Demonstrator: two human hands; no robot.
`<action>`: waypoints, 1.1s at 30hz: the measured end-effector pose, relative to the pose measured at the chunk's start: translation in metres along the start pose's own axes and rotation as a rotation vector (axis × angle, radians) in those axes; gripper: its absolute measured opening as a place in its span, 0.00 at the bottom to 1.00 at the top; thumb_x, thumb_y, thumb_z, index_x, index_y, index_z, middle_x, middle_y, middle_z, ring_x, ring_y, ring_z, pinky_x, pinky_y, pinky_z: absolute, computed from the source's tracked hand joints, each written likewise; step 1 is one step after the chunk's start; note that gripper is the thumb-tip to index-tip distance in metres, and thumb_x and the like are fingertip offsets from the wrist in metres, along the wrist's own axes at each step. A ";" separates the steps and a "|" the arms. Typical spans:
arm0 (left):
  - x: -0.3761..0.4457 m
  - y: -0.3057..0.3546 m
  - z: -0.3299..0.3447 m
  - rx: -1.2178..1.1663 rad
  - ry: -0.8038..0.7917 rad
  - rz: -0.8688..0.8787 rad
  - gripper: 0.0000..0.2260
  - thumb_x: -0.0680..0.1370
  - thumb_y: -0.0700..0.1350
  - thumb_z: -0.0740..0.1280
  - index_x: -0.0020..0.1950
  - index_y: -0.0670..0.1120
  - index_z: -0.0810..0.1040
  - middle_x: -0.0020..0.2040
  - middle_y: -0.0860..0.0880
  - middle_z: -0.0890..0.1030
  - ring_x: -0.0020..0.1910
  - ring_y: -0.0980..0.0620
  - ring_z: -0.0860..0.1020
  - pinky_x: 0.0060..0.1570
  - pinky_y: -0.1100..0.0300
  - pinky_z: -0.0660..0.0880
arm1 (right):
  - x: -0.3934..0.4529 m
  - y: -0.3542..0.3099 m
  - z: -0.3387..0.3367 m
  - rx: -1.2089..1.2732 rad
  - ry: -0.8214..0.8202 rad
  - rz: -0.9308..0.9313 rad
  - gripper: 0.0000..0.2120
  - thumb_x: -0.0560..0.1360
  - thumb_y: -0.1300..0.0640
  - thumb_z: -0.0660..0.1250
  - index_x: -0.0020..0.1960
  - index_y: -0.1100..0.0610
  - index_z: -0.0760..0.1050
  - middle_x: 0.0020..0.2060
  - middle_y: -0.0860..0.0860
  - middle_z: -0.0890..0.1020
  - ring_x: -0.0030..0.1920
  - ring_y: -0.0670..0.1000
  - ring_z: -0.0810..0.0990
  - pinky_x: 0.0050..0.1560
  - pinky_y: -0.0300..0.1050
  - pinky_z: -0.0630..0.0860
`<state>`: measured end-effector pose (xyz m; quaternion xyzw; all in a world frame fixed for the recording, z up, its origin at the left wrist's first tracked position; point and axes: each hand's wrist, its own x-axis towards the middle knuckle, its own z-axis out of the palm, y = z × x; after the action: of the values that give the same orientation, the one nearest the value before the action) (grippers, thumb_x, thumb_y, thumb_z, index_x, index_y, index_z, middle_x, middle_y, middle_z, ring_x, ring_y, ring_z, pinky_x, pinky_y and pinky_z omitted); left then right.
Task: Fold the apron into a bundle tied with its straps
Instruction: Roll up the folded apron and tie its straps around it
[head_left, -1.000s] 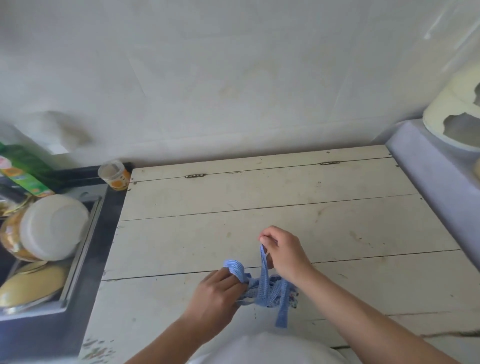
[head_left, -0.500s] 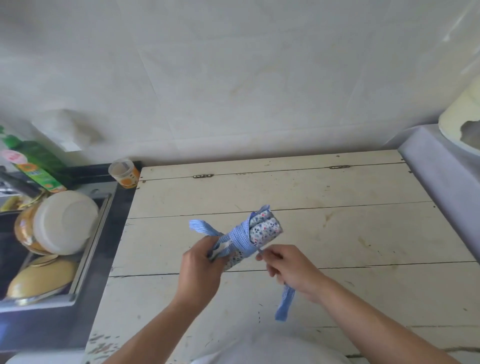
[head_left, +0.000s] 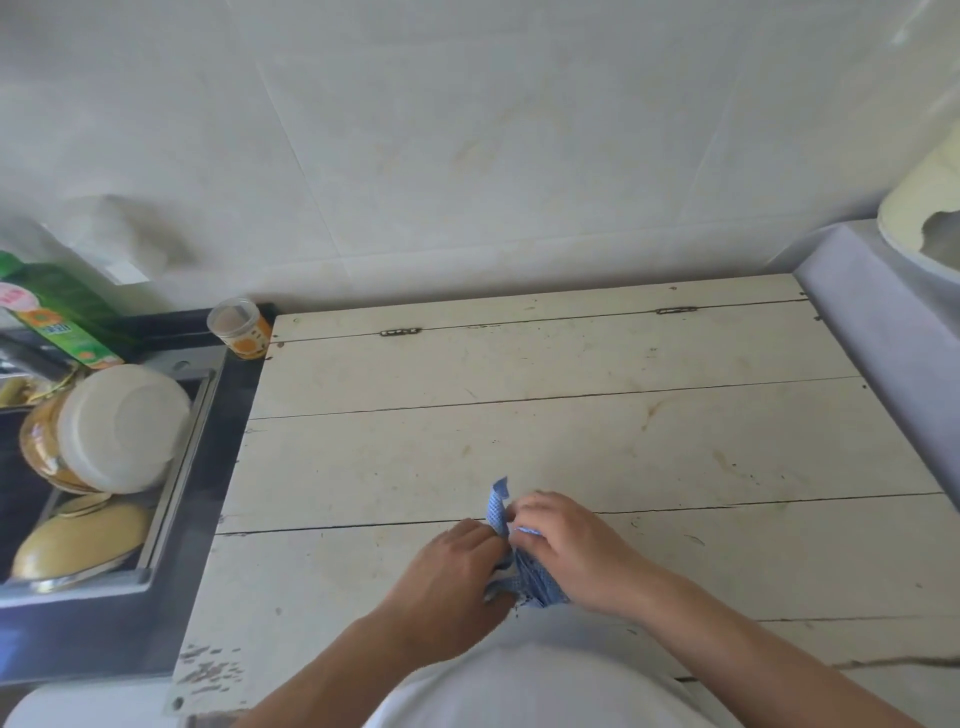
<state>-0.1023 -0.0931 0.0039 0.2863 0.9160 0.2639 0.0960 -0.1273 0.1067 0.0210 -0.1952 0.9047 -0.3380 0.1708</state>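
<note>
The apron bundle (head_left: 535, 584) is a small roll wrapped in blue checked straps, held low over the near part of the white plank table (head_left: 571, 426). My left hand (head_left: 452, 577) grips its left side. My right hand (head_left: 566, 545) covers its top and right side, fingers closed on the strap. One blue strap end (head_left: 497, 506) sticks up between the two hands. Most of the bundle is hidden by my hands.
A black sink (head_left: 202, 467) at the left holds a white bowl (head_left: 122, 426) and yellow dishes (head_left: 78, 535). A small orange-labelled cup (head_left: 241, 327) stands at the table's far left corner. A green bottle (head_left: 57, 317) is far left. A grey ledge (head_left: 883, 353) bounds the right.
The bundle has come down and toward me from its raised, tilted position. My right hand moved from below the roll onto its top; the hanging strap is no longer dangling.
</note>
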 end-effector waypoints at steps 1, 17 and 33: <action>-0.002 0.005 -0.002 -0.158 -0.019 -0.062 0.04 0.73 0.46 0.67 0.46 0.49 0.77 0.44 0.53 0.80 0.46 0.51 0.76 0.45 0.59 0.75 | -0.003 0.004 0.008 0.025 0.025 0.040 0.13 0.81 0.49 0.58 0.46 0.57 0.74 0.45 0.47 0.77 0.47 0.49 0.75 0.50 0.49 0.73; 0.037 -0.005 -0.025 -1.376 -0.345 -0.858 0.06 0.81 0.38 0.67 0.49 0.40 0.84 0.42 0.44 0.84 0.37 0.50 0.81 0.43 0.58 0.79 | -0.011 0.023 0.048 0.038 0.273 -0.082 0.09 0.80 0.52 0.58 0.42 0.50 0.66 0.37 0.45 0.71 0.39 0.42 0.65 0.40 0.36 0.60; 0.036 0.006 0.000 -0.941 -0.362 -0.522 0.02 0.71 0.44 0.65 0.41 0.47 0.76 0.37 0.45 0.68 0.36 0.49 0.63 0.37 0.53 0.58 | 0.009 0.022 0.017 0.075 0.322 -0.059 0.08 0.70 0.48 0.73 0.38 0.51 0.79 0.55 0.44 0.76 0.59 0.46 0.72 0.58 0.40 0.71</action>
<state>-0.1292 -0.0679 0.0060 0.0177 0.7091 0.5580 0.4306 -0.1327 0.1086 -0.0083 -0.1585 0.9009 -0.4034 0.0210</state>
